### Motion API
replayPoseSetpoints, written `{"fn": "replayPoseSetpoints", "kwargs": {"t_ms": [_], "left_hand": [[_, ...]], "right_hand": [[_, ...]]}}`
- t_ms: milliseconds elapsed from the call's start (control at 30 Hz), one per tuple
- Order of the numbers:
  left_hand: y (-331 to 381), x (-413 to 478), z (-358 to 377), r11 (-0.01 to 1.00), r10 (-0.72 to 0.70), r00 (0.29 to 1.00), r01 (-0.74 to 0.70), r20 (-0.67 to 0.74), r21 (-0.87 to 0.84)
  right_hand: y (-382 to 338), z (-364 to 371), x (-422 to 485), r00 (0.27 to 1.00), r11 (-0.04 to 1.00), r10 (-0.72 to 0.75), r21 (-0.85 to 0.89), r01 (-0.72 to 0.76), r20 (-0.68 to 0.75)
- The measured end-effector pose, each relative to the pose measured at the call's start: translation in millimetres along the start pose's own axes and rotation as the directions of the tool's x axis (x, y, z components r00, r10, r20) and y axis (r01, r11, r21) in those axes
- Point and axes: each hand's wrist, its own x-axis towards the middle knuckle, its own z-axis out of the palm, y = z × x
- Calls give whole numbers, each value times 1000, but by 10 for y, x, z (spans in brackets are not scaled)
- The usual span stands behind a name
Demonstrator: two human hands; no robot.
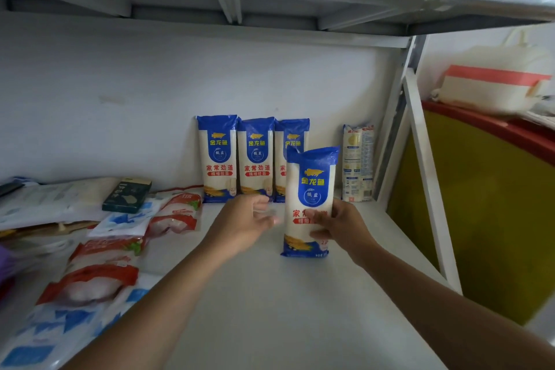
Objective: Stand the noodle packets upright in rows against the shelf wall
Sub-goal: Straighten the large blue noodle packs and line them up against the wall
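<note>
1. Three blue pkts make the row (255,159), upright, backs to the wall (120,99), sides touching or nearly so.
2. One more blue pkt, the held pkt (310,189), is in front of the row's right end and hides part of the 3rd pkt. Long axis upright, top leaning a bit right. Can't tell if its base sits on the shelf (270,309) or hangs just above.
3. Right hand (339,228) grips the held pkt's lower half from the side away from the row, fingers wrapped onto the front print.
4. Left hand (246,222) is in front of the row's middle, just beside the held pkt. Fingers are loose and spread, holding nothing. It's blurred, so contact w/ the pkt is unclear; looks apart.
5. Pale pkt (358,162) stands right of the row, also at the wall, back label out, w/ a gap btw it and the row.
6. Key relation: that gap lies behind the held pkt, i.e. away from the hands, toward the wall. Right hand is nearer and has the grip. Prob. needs only a push back, axis kept vertical, to slot in beside the 3rd pkt.
7. Risk (a guess): the tall, thin pkt may tip fwd on release or knock the 3rd pkt. Left hand is well placed to steady it.
8. Left of the row, red bags (177,213) and a dark box (127,194) lie flat.
</note>
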Motion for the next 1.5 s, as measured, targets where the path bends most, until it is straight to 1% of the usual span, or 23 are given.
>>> {"fn": "replayPoseSetpoints", "kwargs": {"t_ms": [33,100,200,267,433,567,667,1133,1300,1433,1500], "left_hand": [[-17,9,2,999,17,1000,-18,12,38],[-32,47,-3,993,81,997,-80,-8,90],[-46,144,14,959,207,974,-184,-93,215],[-88,220,56,944,250,959,-211,-136,252],[-263,286,165,926,251,962,-207,-105,314],[-287,229,159,895,287,956,-243,-66,373],[-281,237,132,890,289,955,-245,-62,385],[-330,185,54,873,271,962,-235,-26,428],[-377,171,31,873,249,969,-220,-10,436],[-383,161,0,870,243,970,-213,-11,445],[-383,157,-6,871,242,970,-211,-12,443]], "right_hand": [[18,-63,88,999,1000,-1,-4,1,-35],[76,-188,290,996,1000,-8,0,8,-93],[136,-340,585,987,1000,-25,6,26,-156],[177,-423,793,980,999,-34,-11,33,-195],[264,-496,1209,960,996,-69,32,80,-271],[270,-572,1461,950,996,-75,20,85,-303],[284,-597,1598,940,996,-80,0,85,-331],[300,-472,1957,942,992,-122,-29,119,-313],[318,-449,2073,928,991,-132,-54,121,-349],[339,-435,2110,920,984,-175,-95,151,-350],[346,-427,2122,916,985,-164,-103,135,-366]]}}
